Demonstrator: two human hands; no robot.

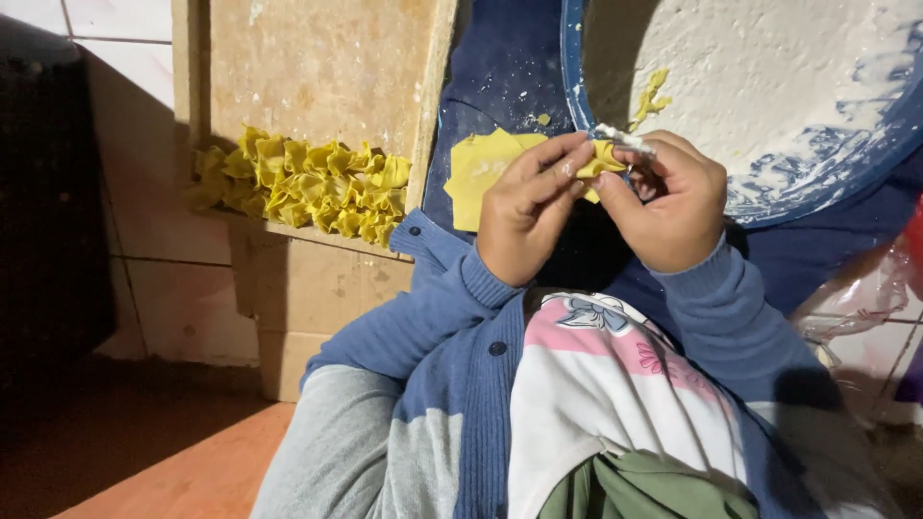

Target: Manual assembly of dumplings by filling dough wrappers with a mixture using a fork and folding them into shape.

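Observation:
My left hand point(527, 213) and my right hand point(667, 200) meet over my lap, both pinching one small yellow dough wrapper point(604, 160) with a bit of white filling showing at its top. Just left of my left hand lies a stack of flat yellow wrappers point(476, 168) on dark blue cloth. Several folded yellow dumplings point(306, 185) are heaped at the near edge of a wooden board point(317, 67) at the left. A blue basin point(575, 67) dusted with white flour sits beyond my right hand.
A clear plastic bag point(865, 293) lies at the right. White wall tiles point(168, 250) and an orange floor point(183, 471) are at the left, with a dark object point(48, 192) at the far left. My blue cardigan sleeves and pink-striped top fill the foreground.

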